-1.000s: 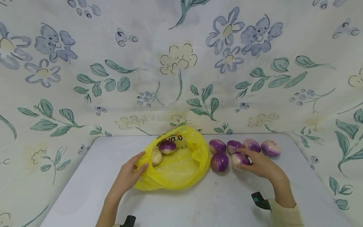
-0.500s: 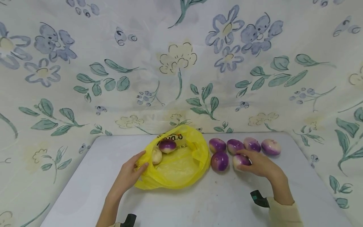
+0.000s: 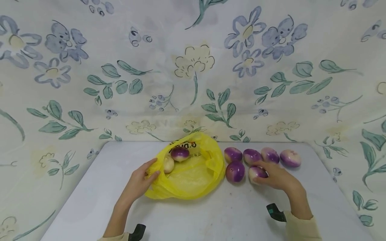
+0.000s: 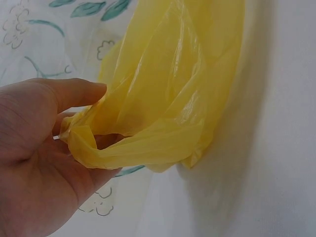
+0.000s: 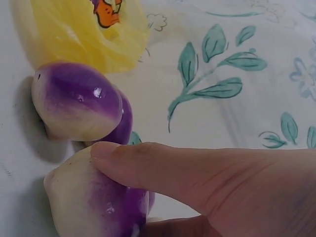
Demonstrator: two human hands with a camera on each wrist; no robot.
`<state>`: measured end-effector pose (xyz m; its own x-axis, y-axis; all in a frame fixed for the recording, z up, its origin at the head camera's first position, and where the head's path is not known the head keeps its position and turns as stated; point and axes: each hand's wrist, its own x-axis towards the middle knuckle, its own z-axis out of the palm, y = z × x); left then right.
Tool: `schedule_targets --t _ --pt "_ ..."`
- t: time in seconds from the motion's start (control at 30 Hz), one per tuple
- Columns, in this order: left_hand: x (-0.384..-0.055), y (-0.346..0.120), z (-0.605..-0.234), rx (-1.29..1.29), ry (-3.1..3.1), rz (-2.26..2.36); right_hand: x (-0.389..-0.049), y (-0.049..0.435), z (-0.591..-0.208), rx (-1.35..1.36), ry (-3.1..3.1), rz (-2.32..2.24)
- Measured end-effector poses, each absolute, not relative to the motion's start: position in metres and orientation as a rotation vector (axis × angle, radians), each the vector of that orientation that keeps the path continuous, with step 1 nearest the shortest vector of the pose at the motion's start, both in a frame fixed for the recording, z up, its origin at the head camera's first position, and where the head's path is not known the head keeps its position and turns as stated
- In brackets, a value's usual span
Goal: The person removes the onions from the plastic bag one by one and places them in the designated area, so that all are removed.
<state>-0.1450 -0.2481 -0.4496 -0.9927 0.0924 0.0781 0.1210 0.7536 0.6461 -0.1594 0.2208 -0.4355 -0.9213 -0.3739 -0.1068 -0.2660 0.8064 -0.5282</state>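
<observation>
A yellow plastic bag lies with its mouth spread wide. Inside, on its left side, sit a purple-topped turnip and a pale one. My left hand holds the bag's left rim between thumb and fingers; in the left wrist view the folded plastic edge hangs over the fingers. To the right of the bag, my right hand grips a purple-and-white turnip at the near end of the group, thumb on its near side. Its fingers are partly hidden behind the turnip in the right wrist view.
Another turnip sits between the bag and my right hand. Behind it stands a row of several turnips, with one at the right end. The white table meets a flower-patterned cloth at the back.
The right fingers and thumb have settled closer round the turnip, which has turned slightly in place. The left hand still holds the bag's rim. The head view has shifted a little.
</observation>
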Motion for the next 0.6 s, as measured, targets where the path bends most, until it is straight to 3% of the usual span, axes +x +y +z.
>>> schedule_targets --t 0.6 --pt "-0.1467 -0.2463 -0.4493 -0.16 -2.926 -1.089 -0.1608 0.2215 -0.4364 -0.409 2.743 -0.74"
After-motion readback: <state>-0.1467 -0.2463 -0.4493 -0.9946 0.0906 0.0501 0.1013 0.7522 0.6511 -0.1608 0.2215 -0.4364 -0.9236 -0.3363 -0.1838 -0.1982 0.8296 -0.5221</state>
